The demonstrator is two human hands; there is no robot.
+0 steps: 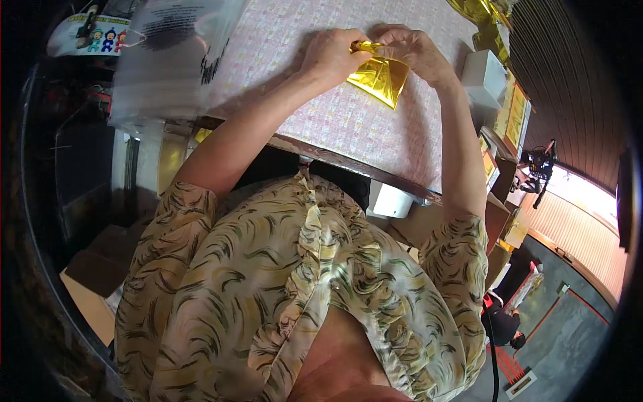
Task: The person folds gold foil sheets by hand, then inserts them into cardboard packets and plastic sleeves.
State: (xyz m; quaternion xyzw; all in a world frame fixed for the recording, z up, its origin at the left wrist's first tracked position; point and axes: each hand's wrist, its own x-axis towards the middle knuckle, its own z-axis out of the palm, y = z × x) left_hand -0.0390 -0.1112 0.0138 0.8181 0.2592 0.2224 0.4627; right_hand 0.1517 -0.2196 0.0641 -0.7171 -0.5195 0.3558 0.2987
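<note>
A shiny gold foil piece (382, 82) hangs between my two hands over the patterned tabletop (321, 127), its lower end coming to a point. On its left, my left hand (335, 57) pinches the gathered upper edge of the foil. My right hand (410, 55) is closed at the foil's upper right, fingertips at the edge. Part of the foil's top is hidden behind the fingers.
Clear plastic sheets (177, 67) lie at the table's left. More gold foil (485, 27) and a white box (483, 79) are at the right edge. An open cardboard box (90, 288) stands lower left. Another person (502, 321) is far right.
</note>
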